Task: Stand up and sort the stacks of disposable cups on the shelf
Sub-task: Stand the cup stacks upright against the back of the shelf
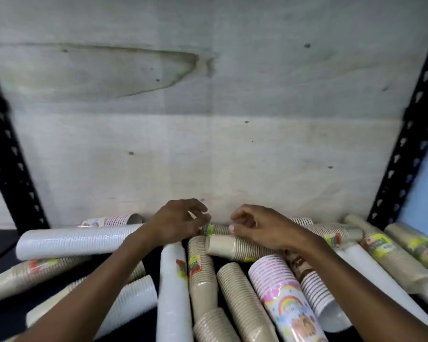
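Pale stained back wall (208,107) filling most of view, framed by black perforated uprights, left (8,154) and right (410,134). Below, dark shelf (0,245) heaped with sleeved stacks of disposable cups, all lying flat and crossing one another, none upright. Long white stack (77,240) lying sideways at left; another white stack (173,292) running front to back at centre; kraft-brown stacks (242,304) beside it; pink rainbow-print stack (284,299) right of centre; more brown stacks with yellow-green labels (381,245) at far right. Reaching in over the pile, both bare forearms. Left hand (176,222) hovering above a small brown stack (214,229) against the wall, fingers loosely curled and spread, thumb and forefinger tips near its labelled end; contact not clear. Right hand (260,229) half-curled, resting on a brown stack (235,246) lying sideways, fingertips bent toward the small stack; firm grasp cannot be told.
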Motion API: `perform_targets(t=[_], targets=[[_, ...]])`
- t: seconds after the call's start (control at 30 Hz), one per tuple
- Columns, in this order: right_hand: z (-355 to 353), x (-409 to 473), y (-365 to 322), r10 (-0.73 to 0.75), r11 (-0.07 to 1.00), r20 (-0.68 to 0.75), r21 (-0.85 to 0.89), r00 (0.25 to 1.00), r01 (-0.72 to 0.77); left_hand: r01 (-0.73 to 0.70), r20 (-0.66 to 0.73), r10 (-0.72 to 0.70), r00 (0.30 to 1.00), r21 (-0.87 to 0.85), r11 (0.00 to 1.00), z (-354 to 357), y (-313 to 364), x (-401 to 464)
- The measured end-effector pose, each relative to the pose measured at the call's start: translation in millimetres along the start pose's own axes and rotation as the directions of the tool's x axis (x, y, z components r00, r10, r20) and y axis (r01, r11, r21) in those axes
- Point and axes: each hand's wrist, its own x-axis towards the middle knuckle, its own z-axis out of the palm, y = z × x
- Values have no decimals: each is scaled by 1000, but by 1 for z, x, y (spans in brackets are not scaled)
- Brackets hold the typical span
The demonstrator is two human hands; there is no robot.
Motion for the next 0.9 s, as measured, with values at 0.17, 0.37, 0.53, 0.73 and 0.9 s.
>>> perform_targets(t=[0.17,0.37,0.53,0.73,0.9], targets=[[-4,9,-5,12,977,275,-207,961,46,-45,44,34,998,298,953,-6,-21,12],[-4,16,-13,-12,941,363,-311,932,133,-172,327,29,944,416,893,-5,-41,36],[-3,19,-18,-42,925,369,-338,929,175,-250,367,70,928,470,846,5,-39,50],[-23,14,-22,-63,963,204,-245,977,113,-348,412,112,904,558,753,5,-34,54],[-40,11,-18,-10,998,27,-54,1000,12,-270,304,117,946,528,805,0,-29,41]])
